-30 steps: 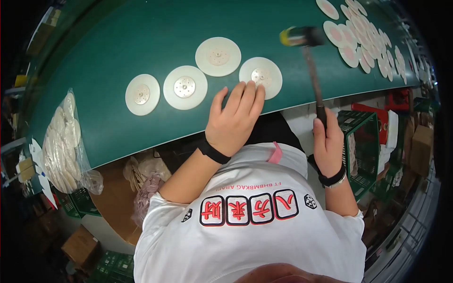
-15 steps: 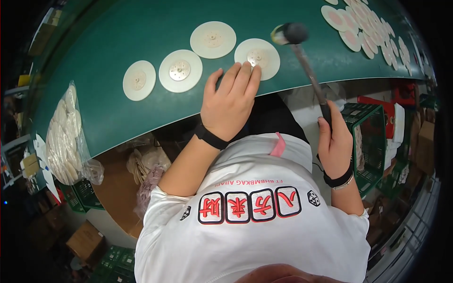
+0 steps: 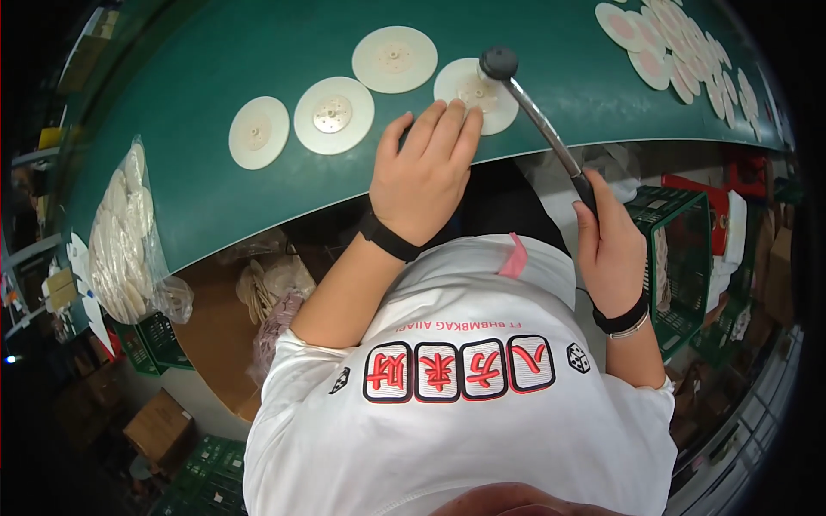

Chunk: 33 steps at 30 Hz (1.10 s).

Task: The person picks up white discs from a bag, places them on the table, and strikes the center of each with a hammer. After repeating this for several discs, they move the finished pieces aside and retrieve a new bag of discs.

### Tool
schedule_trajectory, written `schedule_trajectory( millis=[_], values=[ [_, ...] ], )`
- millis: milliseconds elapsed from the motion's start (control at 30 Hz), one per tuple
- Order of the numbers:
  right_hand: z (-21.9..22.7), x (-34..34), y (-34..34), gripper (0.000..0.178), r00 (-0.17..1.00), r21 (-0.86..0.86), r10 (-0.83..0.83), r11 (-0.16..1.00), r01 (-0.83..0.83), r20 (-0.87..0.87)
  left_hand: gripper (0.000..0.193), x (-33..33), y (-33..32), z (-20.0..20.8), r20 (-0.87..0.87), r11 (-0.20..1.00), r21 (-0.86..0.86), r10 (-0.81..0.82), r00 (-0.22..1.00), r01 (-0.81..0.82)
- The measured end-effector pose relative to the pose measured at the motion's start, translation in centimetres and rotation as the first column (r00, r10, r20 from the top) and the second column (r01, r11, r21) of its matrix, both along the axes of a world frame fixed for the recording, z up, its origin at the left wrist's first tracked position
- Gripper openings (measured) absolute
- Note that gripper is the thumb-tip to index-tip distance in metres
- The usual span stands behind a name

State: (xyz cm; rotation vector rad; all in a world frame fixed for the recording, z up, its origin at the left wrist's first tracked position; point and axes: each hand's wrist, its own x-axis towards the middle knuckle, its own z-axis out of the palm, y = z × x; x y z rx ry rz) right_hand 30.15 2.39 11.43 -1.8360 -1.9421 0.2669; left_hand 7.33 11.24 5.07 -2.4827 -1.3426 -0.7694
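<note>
My right hand (image 3: 616,262) grips the dark handle of a mallet (image 3: 545,125) with a shiny shaft and a black round head. That head is over the upper right part of a white disc (image 3: 499,115); whether it touches cannot be told. Stretched over the disc's near edge, my left hand (image 3: 422,176) lies with its fingers out and holds nothing. A small hub with a central stub shows in the disc's middle, partly behind my fingertips. Leftward on the green table (image 3: 224,206) lie three similar discs: one far (image 3: 379,76), one with a shiny perforated hub (image 3: 353,131), and one leftmost (image 3: 243,146).
Many white discs with pinkish centres (image 3: 647,69) lie heaped at the table's far right. A clear bag of white discs (image 3: 120,241) sits at its left edge. Beneath are a brown carton (image 3: 206,344) and a green crate (image 3: 688,284) by my right arm.
The mallet head has moved left, from beside the rightmost disc to over it. My left hand stays at that disc's near edge. The whole view has shifted slightly.
</note>
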Motion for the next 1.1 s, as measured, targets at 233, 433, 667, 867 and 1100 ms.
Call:
schedule_trajectory(
  millis=[233, 433, 667, 867, 1100],
  values=[
    [-3.4, 2.0, 0.7, 0.035, 0.998, 0.069, 0.045, 0.997, -0.043, -0.039, 0.065, 1.8, -0.3, -2.7, 0.018, 0.998, -0.024, 0.052, 0.999, -0.051],
    [-2.9, 0.5, 0.5, 0.037, 0.987, 0.05, 0.01, 0.999, -0.002, -0.162, 0.064, 0.7, -0.1, -2.4, 0.039, 0.999, -0.023, 0.037, 0.999, -0.036],
    [-1.3, 0.8, -1.2, 0.035, 0.992, 0.072, 0.088, 0.994, -0.081, -0.095, 0.039, 1.0, -1.9, -0.9, 0.031, 0.998, 0.053, 0.017, 0.999, -0.018],
    [-2.3, 3.1, -2.8, 0.037, 0.984, 0.068, 0.14, 0.987, -0.148, 0.109, 0.049, 2.7, -3.9, 0.3, 0.032, 0.999, 0.03, 0.025, 0.999, -0.026],
    [-3.2, 3.7, -3.7, 0.036, 0.991, 0.011, 0.031, 0.999, -0.032, 0.127, 0.064, 2.9, -4.3, 0.6, 0.008, 0.999, 0.0, 0.041, 0.999, -0.041]
  ],
)
